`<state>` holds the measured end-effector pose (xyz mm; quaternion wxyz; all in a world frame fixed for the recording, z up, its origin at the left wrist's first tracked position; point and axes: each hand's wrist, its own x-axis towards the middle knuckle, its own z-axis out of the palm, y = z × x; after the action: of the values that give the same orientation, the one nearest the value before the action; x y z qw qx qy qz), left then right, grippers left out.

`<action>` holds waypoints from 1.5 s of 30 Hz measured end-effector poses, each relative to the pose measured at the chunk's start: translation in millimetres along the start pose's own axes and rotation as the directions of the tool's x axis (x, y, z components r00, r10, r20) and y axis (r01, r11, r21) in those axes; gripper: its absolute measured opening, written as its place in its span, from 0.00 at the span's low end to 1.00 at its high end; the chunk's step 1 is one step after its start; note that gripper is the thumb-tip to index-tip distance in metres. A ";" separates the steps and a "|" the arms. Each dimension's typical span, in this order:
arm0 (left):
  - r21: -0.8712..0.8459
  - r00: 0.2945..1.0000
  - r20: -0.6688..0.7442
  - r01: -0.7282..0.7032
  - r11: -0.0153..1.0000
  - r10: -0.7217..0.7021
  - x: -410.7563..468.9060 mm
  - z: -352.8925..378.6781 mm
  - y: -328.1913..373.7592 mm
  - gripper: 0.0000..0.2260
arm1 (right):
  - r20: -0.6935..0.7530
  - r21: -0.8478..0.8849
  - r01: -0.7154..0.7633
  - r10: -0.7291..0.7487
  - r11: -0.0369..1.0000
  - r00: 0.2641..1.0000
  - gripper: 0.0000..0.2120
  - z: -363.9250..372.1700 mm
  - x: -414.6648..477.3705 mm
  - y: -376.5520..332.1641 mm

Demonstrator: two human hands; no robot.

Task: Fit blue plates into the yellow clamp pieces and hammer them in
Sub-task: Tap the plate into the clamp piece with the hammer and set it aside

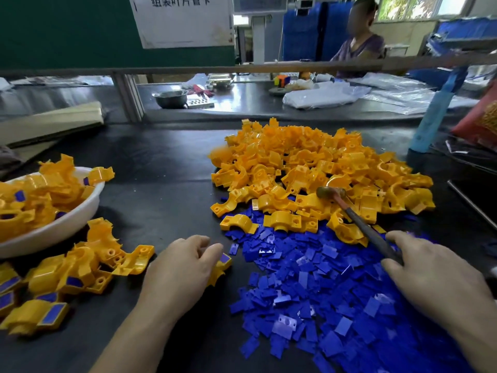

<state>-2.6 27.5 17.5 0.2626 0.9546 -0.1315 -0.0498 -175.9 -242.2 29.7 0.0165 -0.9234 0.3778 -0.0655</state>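
Note:
My left hand (183, 267) grips a yellow clamp piece (222, 266) with a blue plate set in its end, low on the dark table. My right hand (427, 267) holds the handle of a hammer (360, 224), whose brass head lies on the big pile of yellow clamp pieces (317, 168). A spread of loose blue plates (322, 286) covers the table in front of that pile, under my right hand.
A white bowl (67, 219) at the left holds clamp pieces with plates fitted, and more of them lie in a heap (80, 270) beside it. A blue post (435, 109) stands at the right. A person sits at the far bench.

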 end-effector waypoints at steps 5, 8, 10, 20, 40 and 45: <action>0.208 1.000 0.029 0.005 0.978 -0.011 0.0 -3.8 -3.3 0.35 | -0.020 0.140 0.042 -0.039 0.989 0.999 0.11 -3.2 -2.0 -4.7; 0.312 0.999 0.037 -0.026 0.950 0.015 -2.8 -2.2 -0.1 0.27 | -0.058 0.495 0.021 0.009 0.869 0.998 0.09 -15.1 -8.8 -11.7; 0.341 0.998 0.044 -0.051 0.939 0.038 -2.6 -2.7 0.1 0.21 | -0.093 0.693 0.061 0.005 0.718 0.996 0.10 -23.0 -16.5 -20.4; 0.313 0.993 -0.011 -0.111 0.943 0.120 -4.2 -1.8 -0.3 0.17 | 0.299 0.893 -0.104 -0.405 0.438 0.864 0.07 -33.7 -42.6 -61.5; 0.295 0.990 -0.039 -0.117 0.948 0.134 1.9 4.0 -6.9 0.17 | 0.234 0.406 0.434 -0.551 0.804 0.801 0.19 -24.9 -68.2 -88.6; 0.302 0.990 -0.044 -0.118 0.946 0.137 0.8 3.0 -4.8 0.17 | 0.175 0.504 0.369 -0.510 0.781 0.842 0.19 -30.6 -64.9 -90.2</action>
<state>-1.2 29.8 12.5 0.1223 0.9739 -0.1904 0.0186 -163.1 -131.8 60.2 0.2717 -0.9553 0.1161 -0.0115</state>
